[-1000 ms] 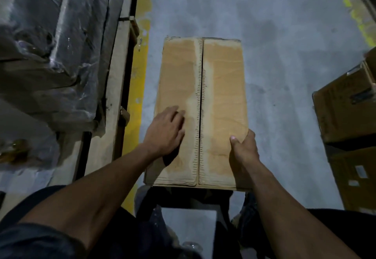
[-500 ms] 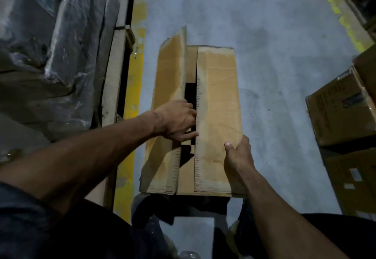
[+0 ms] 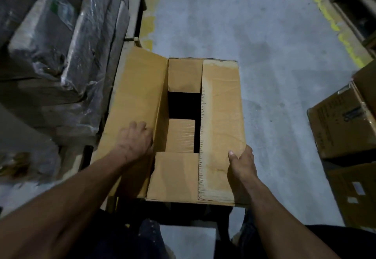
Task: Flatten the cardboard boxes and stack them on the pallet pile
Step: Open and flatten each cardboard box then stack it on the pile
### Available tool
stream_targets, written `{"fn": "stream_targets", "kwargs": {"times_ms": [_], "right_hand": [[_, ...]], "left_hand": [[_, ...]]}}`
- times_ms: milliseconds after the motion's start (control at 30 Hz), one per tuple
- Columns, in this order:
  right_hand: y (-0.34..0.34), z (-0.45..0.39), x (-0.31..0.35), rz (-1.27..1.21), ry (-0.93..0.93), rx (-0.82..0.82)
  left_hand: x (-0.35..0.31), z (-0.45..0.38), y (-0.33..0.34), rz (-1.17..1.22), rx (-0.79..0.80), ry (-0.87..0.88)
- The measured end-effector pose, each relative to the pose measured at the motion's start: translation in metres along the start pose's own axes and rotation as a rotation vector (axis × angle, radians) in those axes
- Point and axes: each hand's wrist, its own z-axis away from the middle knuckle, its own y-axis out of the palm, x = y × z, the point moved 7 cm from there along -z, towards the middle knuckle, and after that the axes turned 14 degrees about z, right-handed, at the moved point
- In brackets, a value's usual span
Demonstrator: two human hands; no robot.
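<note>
While box (image 3: 183, 128) stands upright on floor (image 3: 264, 35) beside pallet pile (image 3: 61, 55), flattening barely begun: left hand (image 3: 135, 139) presses left flap outward, fingers loosely spread; right hand (image 3: 242, 165) grips right flap edge. Right flap shut, collapsing and stacking remain.

Box (image 3: 220, 116) on floor (image 3: 264, 35) – centre.
Wrapped pallet pile (image 3: 61, 45) left; more boxes (image 3: 341, 128) right – well apart.
</note>
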Motion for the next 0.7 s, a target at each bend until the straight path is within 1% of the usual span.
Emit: {"fn": "stream_targets", "kwargs": {"times_ms": [100,167,233,333,400,500,633,700], "right_hand": [[0.000,0.000,0.001,0.009,0.004,-0.013],[0.000,0.000,0.001,0.006,0.002,-0.017],[0.001,-0.002,0.000,-0.005,0.002,-0.013],[0.002,-0.003,-0.001,-0.008,0.002,-0.002],[0.003,-0.004,-0.002,-0.014,-0.003,-0.008],[0.004,-0.007,-0.003,-0.013,0.003,-0.015],[0.004,-0.005,-0.002,0.011,-0.004,-0.031],[-0.001,0.003,0.003,0.086,-0.006,-0.077]], "left_hand": [[-0.003,0.006,0.039,0.301,-0.013,-0.082],[-0.007,0.009,0.054,0.549,-0.049,-0.148],[-0.009,0.008,0.068,0.718,-0.096,-0.204],[-0.011,0.002,0.090,0.827,-0.124,-0.223],[-0.007,-0.001,0.100,0.907,-0.135,-0.274],[-0.004,-0.003,0.105,1.002,-0.231,-0.301],[-0.002,-0.002,0.109,0.984,-0.321,-0.297],[0.000,-0.003,0.110,0.978,-0.347,-0.324]]}}
